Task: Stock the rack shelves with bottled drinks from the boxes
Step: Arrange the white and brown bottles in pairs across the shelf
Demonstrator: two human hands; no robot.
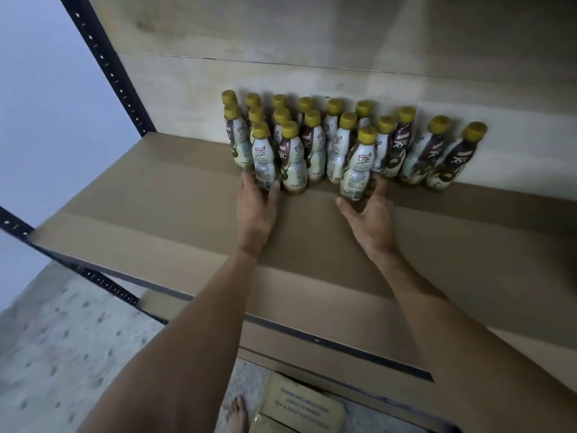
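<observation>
You're curling your left hand round the base of the left bottle and your right hand round the right bottle, both standing at the front of the group on the shelf. They're looking full, stiff and slick-sleeved, so you're probably wanting low, firm holds.

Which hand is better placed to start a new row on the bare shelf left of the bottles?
Left, probably. The left hand grips the front-left bottle beside that bare shelf; the right hand holds the front-right bottle, with other bottles between.
</observation>
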